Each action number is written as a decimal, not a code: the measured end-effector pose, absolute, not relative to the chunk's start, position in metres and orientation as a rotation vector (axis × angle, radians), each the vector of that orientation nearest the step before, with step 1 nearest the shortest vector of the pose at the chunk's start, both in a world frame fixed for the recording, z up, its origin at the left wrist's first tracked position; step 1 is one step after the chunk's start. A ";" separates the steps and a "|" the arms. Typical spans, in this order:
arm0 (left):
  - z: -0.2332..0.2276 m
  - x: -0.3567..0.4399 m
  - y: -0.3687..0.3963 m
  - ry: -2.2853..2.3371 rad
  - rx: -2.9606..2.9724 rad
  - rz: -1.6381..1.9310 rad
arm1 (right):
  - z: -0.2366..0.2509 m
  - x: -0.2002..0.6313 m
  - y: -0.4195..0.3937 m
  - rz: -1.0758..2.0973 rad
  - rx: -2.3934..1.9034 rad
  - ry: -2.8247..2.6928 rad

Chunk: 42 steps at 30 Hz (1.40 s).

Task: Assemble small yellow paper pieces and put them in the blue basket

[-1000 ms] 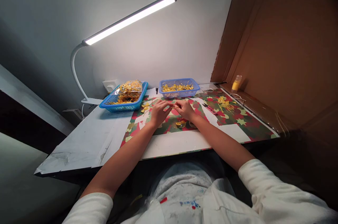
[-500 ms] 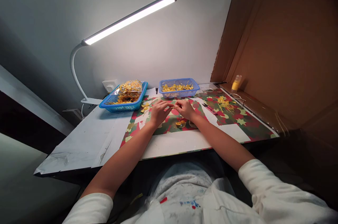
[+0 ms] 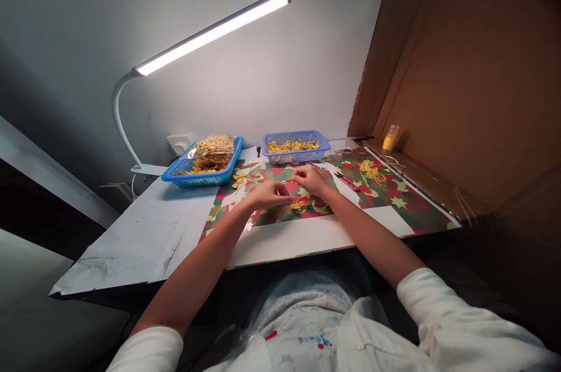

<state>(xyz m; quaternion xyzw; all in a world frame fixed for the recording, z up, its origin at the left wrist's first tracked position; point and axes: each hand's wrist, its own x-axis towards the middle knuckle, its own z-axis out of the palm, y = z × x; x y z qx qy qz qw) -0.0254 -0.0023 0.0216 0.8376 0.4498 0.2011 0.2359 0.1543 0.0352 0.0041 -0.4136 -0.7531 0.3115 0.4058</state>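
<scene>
My right hand [image 3: 309, 180] is closed in a pinch on a thin yellow cord [image 3: 288, 181], which runs out to the left of its fingers. My left hand [image 3: 270, 194] is open, thumb and fingers apart. Its fingertips reach a small yellow bow [image 3: 299, 207] with a shiny round piece on it, lying on the patterned sheet; whether they touch it I cannot tell. Left of my hands lie more yellow bows [image 3: 239, 180] and cords.
Behind stand a blue basket [image 3: 204, 180] heaped with golden pieces and a purple-blue basket [image 3: 295, 156] of yellow bows. On the right are red-handled snips [image 3: 349, 183], yellow cord scraps [image 3: 371, 174] and a small yellow bottle [image 3: 390, 138]. A lamp [image 3: 214, 32] hangs overhead.
My hands, together before, have parted. The left one has moved down toward the single bow, while the right one stays nearly in place with the cord.
</scene>
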 end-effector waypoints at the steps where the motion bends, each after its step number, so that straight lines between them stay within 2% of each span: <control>1: 0.023 -0.024 -0.005 1.209 2.283 0.468 | 0.003 0.155 0.036 0.804 -1.065 -1.917; 10: 0.012 -0.010 -0.014 1.156 2.208 0.493 | 0.005 0.158 0.029 0.984 -1.061 -2.001; 18: 0.013 -0.013 -0.004 1.137 1.714 0.684 | 0.016 0.161 0.027 1.215 -0.991 -1.851; 30: 0.017 -0.014 -0.001 1.158 1.261 0.870 | 0.015 0.166 0.024 0.803 -1.232 -1.860; 42: 0.016 -0.012 -0.001 1.104 1.269 0.944 | -0.001 0.166 0.031 0.939 -1.154 -1.841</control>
